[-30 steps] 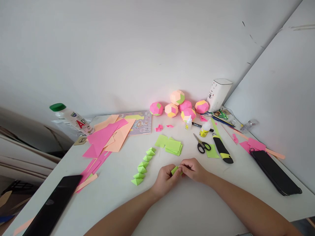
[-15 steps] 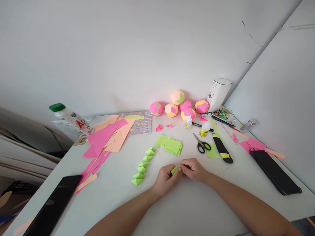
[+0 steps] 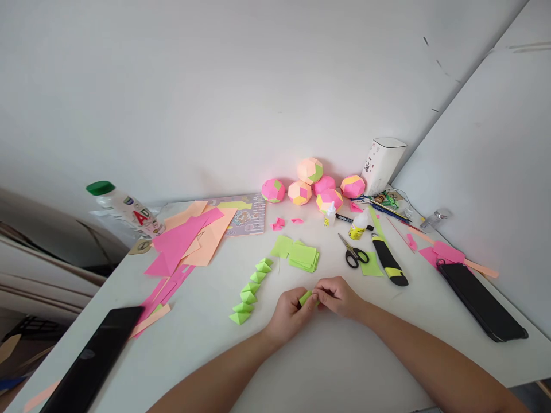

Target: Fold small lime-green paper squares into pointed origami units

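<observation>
A small piece of green paper (image 3: 305, 297) is pinched between my two hands, mostly covered by the fingers. My left hand (image 3: 291, 312) grips its left side, thumb on top. From the right, my right hand (image 3: 338, 296) closes its fingertips on the other end, touching the left thumb. Left of my hands a slanting row of folded green paper pieces (image 3: 248, 296) lies on the table. Beyond my hands sits a stack of green paper squares (image 3: 303, 256), with a loose green sheet (image 3: 282, 246) beside it.
Scissors (image 3: 353, 253), a box cutter (image 3: 388, 259) and glue bottles (image 3: 357, 225) lie or stand to the right. Folded paper balls (image 3: 299, 193) are piled by the wall. Pink and orange sheets (image 3: 185, 238), a white bottle (image 3: 124, 209) and a black laptop-like slab (image 3: 92, 358) occupy the left; a black case (image 3: 482, 299) the right.
</observation>
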The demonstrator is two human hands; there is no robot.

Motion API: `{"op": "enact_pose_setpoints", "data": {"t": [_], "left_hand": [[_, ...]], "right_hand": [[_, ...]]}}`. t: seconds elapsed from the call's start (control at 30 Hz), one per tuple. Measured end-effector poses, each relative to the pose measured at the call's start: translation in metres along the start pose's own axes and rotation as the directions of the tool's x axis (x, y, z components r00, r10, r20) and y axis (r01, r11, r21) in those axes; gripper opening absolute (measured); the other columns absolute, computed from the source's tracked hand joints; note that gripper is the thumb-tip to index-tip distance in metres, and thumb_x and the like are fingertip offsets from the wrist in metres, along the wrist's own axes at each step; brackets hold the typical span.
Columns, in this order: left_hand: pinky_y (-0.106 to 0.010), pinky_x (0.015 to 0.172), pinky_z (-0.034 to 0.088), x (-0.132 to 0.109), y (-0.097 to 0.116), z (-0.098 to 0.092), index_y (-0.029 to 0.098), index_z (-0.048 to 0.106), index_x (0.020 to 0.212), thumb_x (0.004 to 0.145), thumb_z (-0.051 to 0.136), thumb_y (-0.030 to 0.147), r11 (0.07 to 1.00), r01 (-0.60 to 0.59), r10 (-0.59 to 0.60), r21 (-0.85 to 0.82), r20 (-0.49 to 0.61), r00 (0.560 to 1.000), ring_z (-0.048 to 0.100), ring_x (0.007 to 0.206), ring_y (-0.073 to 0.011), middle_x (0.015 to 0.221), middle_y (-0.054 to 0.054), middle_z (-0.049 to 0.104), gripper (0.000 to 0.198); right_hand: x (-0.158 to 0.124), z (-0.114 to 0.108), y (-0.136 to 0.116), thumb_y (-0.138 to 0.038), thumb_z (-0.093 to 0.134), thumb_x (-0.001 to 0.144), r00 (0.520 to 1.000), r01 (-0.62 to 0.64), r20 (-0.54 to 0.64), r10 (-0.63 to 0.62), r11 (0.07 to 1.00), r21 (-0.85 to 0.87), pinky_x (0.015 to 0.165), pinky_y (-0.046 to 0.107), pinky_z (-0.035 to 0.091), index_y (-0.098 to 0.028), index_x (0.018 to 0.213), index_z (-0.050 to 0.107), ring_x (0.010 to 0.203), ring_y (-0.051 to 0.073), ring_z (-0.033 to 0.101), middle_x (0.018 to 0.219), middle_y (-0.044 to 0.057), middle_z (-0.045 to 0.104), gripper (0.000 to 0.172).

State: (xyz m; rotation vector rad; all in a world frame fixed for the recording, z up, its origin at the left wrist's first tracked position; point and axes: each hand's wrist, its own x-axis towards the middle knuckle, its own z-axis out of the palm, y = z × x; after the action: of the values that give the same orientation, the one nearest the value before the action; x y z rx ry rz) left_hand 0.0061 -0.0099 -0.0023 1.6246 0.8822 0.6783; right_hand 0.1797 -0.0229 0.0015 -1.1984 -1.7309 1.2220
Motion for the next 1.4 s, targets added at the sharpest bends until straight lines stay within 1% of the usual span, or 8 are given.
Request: {"op": "enact_pose_setpoints", "data": {"t": [0.2, 0.63, 0.83, 1.17, 1.4], "left_hand": [[-0.020, 0.046, 0.024, 0.0000, -0.0021, 0.0002, 0.016, 0.043, 0.060, 0.086, 0.045, 0.044, 1.000, 0.003, -0.003, -0.006, -0.001, 1.000, 0.029, 0.051, -0.0080, 0.055, 0.005, 0.032, 0.039], [-0.020, 0.047, 0.025, -0.0001, -0.0002, 0.0001, 0.015, 0.047, 0.061, 0.086, 0.045, 0.044, 1.000, 0.002, -0.002, -0.014, 0.004, 1.000, 0.030, 0.052, -0.0083, 0.056, 0.004, 0.035, 0.039], [-0.021, 0.047, 0.025, 0.0002, -0.0005, 0.0003, 0.016, 0.044, 0.059, 0.086, 0.044, 0.045, 1.000, 0.015, -0.015, 0.003, -0.002, 1.000, 0.031, 0.051, -0.0086, 0.055, 0.004, 0.035, 0.039], [-0.021, 0.046, 0.024, -0.0006, -0.0003, 0.0005, 0.016, 0.043, 0.059, 0.085, 0.044, 0.046, 1.000, 0.016, -0.016, -0.006, 0.000, 1.000, 0.031, 0.051, -0.0087, 0.054, 0.004, 0.035, 0.040], [-0.021, 0.046, 0.026, -0.0008, 0.0050, 0.0004, 0.016, 0.044, 0.060, 0.086, 0.041, 0.049, 0.998, 0.049, -0.049, -0.043, 0.006, 0.999, 0.033, 0.049, -0.0088, 0.052, 0.004, 0.038, 0.042]], "right_hand": [[0.0002, 0.0000, 0.0004, -0.032, 0.049, 0.085, 1.000, 0.004, -0.003, -0.004, 1.000, 0.013, 0.047, 0.019, 0.037, -0.013, 0.068, 0.057, 0.051, 0.011, 0.051, 0.057, 0.001, 0.057, 0.027], [-0.0002, -0.0001, -0.0001, -0.030, 0.050, 0.085, 1.000, 0.015, -0.004, -0.015, 1.000, -0.001, 0.046, 0.019, 0.036, -0.013, 0.067, 0.056, 0.050, 0.010, 0.050, 0.056, 0.001, 0.057, 0.025], [0.0003, -0.0001, 0.0001, -0.030, 0.050, 0.085, 1.000, 0.003, -0.003, -0.003, 1.000, 0.014, 0.047, 0.019, 0.038, -0.013, 0.069, 0.057, 0.052, 0.011, 0.053, 0.057, 0.001, 0.058, 0.025], [0.0008, -0.0008, -0.0006, -0.031, 0.049, 0.085, 1.000, -0.011, 0.003, 0.011, 1.000, 0.026, 0.047, 0.019, 0.038, -0.013, 0.069, 0.057, 0.052, 0.011, 0.053, 0.057, 0.001, 0.057, 0.025], [0.0012, -0.0015, -0.0026, -0.032, 0.049, 0.085, 0.999, -0.035, 0.006, 0.035, 0.999, 0.037, 0.049, 0.019, 0.040, -0.014, 0.067, 0.055, 0.055, 0.012, 0.058, 0.058, 0.000, 0.054, 0.026]]}}
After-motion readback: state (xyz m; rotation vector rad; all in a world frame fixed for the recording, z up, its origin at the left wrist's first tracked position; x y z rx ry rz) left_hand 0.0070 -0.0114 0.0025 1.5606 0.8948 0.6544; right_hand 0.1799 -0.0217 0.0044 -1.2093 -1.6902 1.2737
